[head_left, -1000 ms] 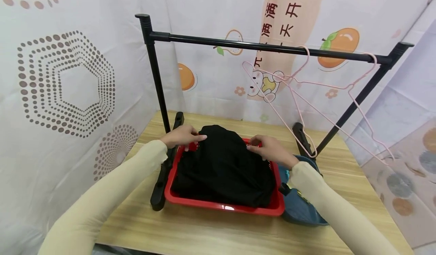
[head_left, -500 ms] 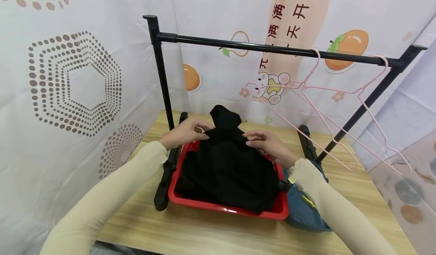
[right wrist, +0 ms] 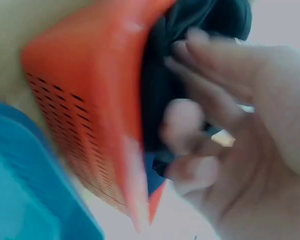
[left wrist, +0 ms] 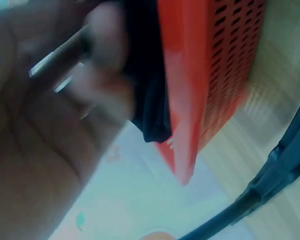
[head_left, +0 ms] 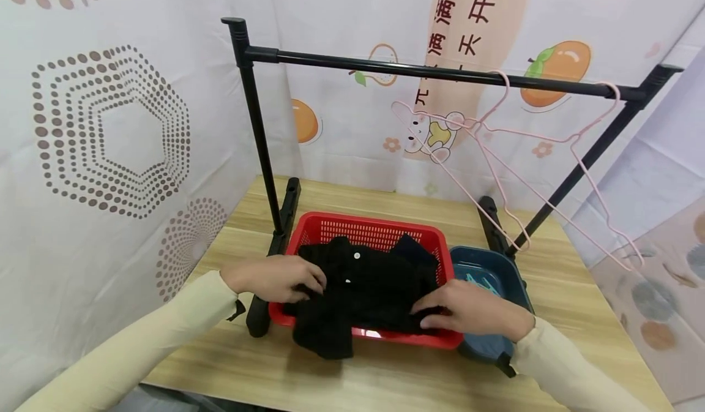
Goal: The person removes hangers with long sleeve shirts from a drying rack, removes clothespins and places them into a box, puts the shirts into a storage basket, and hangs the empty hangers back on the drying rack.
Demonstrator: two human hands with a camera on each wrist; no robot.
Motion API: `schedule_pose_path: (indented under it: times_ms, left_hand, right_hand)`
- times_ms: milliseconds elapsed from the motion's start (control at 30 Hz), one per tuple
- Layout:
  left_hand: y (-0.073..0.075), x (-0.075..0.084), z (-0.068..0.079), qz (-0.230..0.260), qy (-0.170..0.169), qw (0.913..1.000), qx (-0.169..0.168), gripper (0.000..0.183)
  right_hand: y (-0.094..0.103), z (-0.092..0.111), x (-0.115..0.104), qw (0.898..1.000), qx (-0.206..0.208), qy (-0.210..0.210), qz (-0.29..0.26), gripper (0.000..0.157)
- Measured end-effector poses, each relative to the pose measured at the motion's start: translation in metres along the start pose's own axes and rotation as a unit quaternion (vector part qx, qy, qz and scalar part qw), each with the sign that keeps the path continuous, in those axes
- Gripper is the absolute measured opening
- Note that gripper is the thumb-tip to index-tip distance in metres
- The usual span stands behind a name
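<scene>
In the head view a black shirt (head_left: 380, 283) with small white buttons lies bunched in a red plastic basket (head_left: 380, 217). One part of it hangs over the basket's front rim. My left hand (head_left: 278, 279) holds the shirt at its left side, fingers curled. On the other side, my right hand (head_left: 468, 308) pinches the shirt near the basket's front right corner. Both wrist views are blurred; curled fingers meet the black cloth (right wrist: 162, 95) there, and the exact grip is partly hidden. A dark navy cloth (head_left: 413, 251) lies behind the shirt.
Right of the basket stands a blue basin (head_left: 479, 254) with teal pieces (head_left: 481, 283) inside. Above spans a black rack (head_left: 385, 68), its feet on the wooden table (head_left: 352, 194). Pink hangers (head_left: 484, 136) hang at its right. Patterned curtains (head_left: 341, 8) enclose the back and sides.
Both hands have come down and nearer, spreading apart. The shirt, earlier raised toward the back of the basket, is flipped forward, showing its buttons and baring the basket's back wall.
</scene>
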State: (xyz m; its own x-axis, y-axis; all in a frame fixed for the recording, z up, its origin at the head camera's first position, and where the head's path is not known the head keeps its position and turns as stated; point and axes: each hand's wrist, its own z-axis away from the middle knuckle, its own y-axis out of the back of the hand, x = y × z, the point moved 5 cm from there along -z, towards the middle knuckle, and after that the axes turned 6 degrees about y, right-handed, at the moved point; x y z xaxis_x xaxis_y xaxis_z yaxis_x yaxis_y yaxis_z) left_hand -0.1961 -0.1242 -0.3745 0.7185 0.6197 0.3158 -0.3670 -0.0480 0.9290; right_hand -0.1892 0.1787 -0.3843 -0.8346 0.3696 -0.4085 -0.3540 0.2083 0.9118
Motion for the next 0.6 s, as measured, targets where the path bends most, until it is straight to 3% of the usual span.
schedule_pose_path:
  times_ms: [133, 267, 333, 433, 600]
  left_hand:
    - [-0.009, 0.0, -0.003, -0.019, 0.033, 0.9981, -0.049, 0.034]
    - [-0.014, -0.002, -0.011, -0.048, 0.055, 0.996, -0.052, 0.051]
    - [-0.016, -0.004, -0.016, -0.062, 0.062, 0.9955, -0.036, 0.05]
    - [-0.018, -0.007, -0.024, -0.079, 0.068, 0.9946, 0.006, 0.034]
    - [-0.013, -0.004, -0.036, -0.133, 0.047, 0.9876, 0.067, 0.015]
  right_hand:
    - [-0.017, -0.001, 0.005, 0.998, -0.054, -0.035, 0.002, 0.026]
    - [-0.024, -0.008, 0.006, 0.996, -0.067, -0.036, 0.046, 0.022]
    - [-0.026, -0.01, 0.007, 0.995, -0.069, -0.036, 0.063, 0.022]
    - [-0.026, -0.014, 0.007, 0.994, -0.069, -0.035, 0.078, 0.022]
    - [-0.024, -0.018, 0.008, 0.992, -0.075, -0.035, 0.091, 0.019]
